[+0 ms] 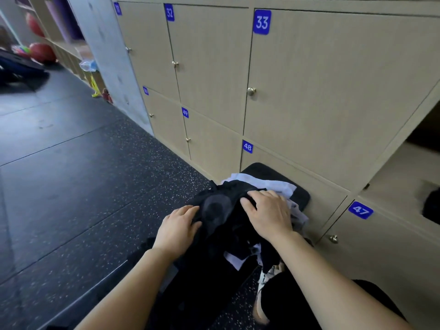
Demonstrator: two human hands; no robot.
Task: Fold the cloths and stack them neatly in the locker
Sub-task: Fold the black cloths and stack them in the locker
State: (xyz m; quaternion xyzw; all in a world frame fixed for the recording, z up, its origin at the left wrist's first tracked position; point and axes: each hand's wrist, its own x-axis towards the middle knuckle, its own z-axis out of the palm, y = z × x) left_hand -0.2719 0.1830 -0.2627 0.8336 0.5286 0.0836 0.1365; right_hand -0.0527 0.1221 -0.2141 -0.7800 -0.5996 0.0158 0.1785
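Both hands are down on the heap: the left hand lies flat and relaxed on the near edge of the black cloth, just pressing, while the right hand sits on top with its fingers bent into the fabric, and I can't tell whether it's pinching a fold or only resting there. The pile is on a black padded bench pushed close against the lockers, black pieces tangled over a white cloth that pokes out at the far side. This stuff looks light, limp and thin, so it should drape and slide rather than hold a shape. Best bet is to find a hem or two corners and lift one piece free of the tangle instead of grabbing the middle. The bench top is narrow, and cloth already spills over its sides, so a fold laid flat there has little margin. The open locker is off to the right, with something dark inside it. The speckled floor to the left offers the free room.
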